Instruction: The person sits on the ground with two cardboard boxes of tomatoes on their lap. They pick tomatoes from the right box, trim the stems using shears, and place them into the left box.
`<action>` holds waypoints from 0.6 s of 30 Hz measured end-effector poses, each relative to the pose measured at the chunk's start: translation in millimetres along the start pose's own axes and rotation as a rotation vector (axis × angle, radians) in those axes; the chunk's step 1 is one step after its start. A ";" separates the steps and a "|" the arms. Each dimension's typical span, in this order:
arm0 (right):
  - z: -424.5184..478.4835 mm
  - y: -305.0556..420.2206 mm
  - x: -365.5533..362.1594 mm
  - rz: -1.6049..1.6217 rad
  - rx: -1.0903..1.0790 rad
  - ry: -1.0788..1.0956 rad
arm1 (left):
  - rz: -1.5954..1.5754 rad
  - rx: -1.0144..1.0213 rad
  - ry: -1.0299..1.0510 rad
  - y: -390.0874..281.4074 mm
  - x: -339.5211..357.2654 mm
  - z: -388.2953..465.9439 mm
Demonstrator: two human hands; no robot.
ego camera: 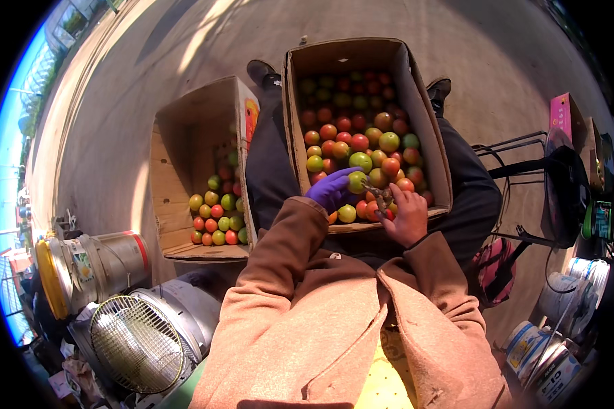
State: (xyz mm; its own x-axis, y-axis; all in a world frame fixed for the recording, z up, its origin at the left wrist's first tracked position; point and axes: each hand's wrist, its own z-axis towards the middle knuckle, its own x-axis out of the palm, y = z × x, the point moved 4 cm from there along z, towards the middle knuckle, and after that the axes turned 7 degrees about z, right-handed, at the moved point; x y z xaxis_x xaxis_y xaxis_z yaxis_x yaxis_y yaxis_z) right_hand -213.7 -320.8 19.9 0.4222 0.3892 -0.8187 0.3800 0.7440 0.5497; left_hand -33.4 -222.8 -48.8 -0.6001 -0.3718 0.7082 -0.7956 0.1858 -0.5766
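A large cardboard box (442,174) stands between the person's legs, holding many red, orange and green tomatoes (359,141). Over its near end, my left hand (332,190), in a purple glove, holds a green tomato (357,182) at its fingertips. My bare right hand (409,214) grips a small brown tool or stem-like piece (381,197), whose tip meets the green tomato; its exact kind cannot be told. To the left, a second cardboard box (176,189) has a smaller heap of red and green tomatoes (217,217) at its near right side.
Plastic buckets (107,263) stand at the lower left, one with a round wire rack (136,343) on it. On the right are a black metal-framed chair (522,179), a pink patterned bag (494,271) and several white tubs (529,347). Dark-trousered legs flank the large box.
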 end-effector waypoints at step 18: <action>-6.7 -4.2 9.1 0.146 -0.019 0.003 | 0.016 0.428 -0.088 -65.8 5.1 -78.6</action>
State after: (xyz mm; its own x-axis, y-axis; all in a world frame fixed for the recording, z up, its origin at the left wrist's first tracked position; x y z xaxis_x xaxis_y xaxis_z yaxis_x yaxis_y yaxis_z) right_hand -216.9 -316.8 9.0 0.4693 0.4958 -0.7307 0.2988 0.6895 0.6597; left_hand 9.4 -165.4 24.7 -0.5881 -0.4513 0.6712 -0.6691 -0.1948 -0.7172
